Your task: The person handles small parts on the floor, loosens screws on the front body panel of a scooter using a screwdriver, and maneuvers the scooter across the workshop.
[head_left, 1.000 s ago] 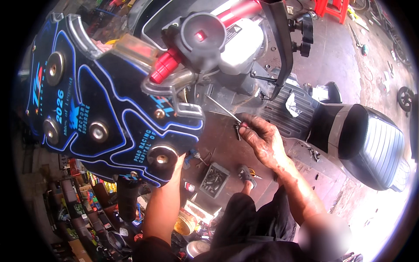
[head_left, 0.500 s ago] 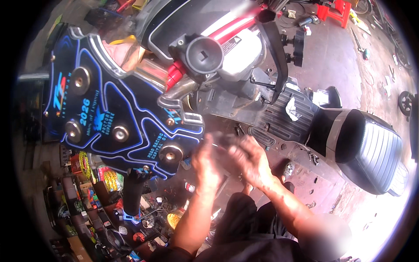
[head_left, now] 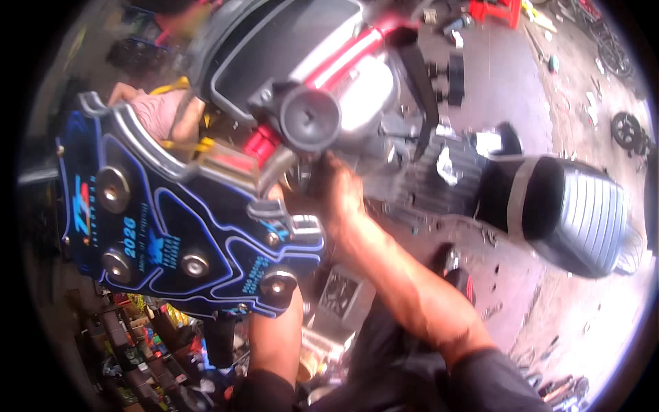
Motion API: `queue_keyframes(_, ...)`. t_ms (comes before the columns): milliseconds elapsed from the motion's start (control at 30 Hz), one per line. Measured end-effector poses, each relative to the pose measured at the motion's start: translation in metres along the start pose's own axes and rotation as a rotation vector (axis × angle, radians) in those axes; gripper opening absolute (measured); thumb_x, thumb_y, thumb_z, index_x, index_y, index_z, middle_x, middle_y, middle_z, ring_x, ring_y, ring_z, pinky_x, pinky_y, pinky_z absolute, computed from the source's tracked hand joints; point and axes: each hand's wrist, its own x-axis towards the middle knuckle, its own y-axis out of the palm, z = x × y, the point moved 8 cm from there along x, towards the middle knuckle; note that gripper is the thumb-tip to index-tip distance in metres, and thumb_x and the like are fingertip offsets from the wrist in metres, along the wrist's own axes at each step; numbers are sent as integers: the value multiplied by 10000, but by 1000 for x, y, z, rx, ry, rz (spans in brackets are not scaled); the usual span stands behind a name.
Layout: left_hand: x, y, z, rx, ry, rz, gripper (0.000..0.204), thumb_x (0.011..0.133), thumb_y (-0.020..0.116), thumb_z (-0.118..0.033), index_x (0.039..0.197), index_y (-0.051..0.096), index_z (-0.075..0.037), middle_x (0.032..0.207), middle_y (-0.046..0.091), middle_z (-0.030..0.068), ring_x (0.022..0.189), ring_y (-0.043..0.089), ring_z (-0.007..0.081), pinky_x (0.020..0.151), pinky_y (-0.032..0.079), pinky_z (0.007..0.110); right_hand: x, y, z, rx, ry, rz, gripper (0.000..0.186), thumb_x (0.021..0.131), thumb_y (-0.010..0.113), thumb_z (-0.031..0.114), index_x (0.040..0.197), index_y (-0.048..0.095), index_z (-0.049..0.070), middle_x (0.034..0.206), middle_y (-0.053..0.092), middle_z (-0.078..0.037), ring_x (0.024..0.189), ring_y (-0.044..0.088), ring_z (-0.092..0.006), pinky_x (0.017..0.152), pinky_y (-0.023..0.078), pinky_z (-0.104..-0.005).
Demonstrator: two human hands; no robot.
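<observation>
A large black panel point(head_left: 161, 281) with blue outlines and round metal studs fills the left, beside a partly stripped scooter. My left forearm point(head_left: 274, 336) runs up behind this panel, which hides most of my left hand and its fingers. My right hand point(head_left: 341, 192) reaches in just below a round black cup-shaped part point(head_left: 310, 118) at the end of a red tube point(head_left: 350, 51). Its fingers are blurred and partly in shadow, so whatever they touch cannot be made out. A bent silver metal tube point(head_left: 274, 172) lies between the panel and that hand.
Behind the panel is another person in a pink top point(head_left: 161, 113). A black ribbed scooter seat point(head_left: 587, 213) lies at the right, past the footboard point(head_left: 449, 182). Boxes of small goods point(head_left: 144, 350) crowd the lower left. A red stool point(head_left: 494, 10) stands far off.
My hands were together in front of the panel's right edge. Now they are apart: the left has gone behind the panel, the right up toward the cup-shaped part. The view has shifted.
</observation>
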Motion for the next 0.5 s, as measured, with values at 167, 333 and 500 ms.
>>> queue_keyframes(167,8,14,-2,64,11,9,162,863,533,-227,865,588,-74,630,468,-9,504,441,113,459,388,273,-9,-3,9,98,128,32,265,918,454,290,937,566,50,819,568,-41,724,525,-147,666,434,-273)
queue_keyframes(333,-42,30,47,93,-104,35,140,862,524,-192,850,599,-75,634,479,-10,494,440,108,440,383,267,-7,-15,-13,550,326,60,219,902,497,272,870,560,65,732,538,-15,629,488,-131,577,405,-262)
queue_keyframes(500,-77,19,27,237,10,162,187,858,556,-196,960,578,-41,647,485,-10,492,437,100,439,383,259,-35,-25,-31,476,321,150,184,874,545,239,859,567,57,708,514,-6,617,457,-94,536,365,-250)
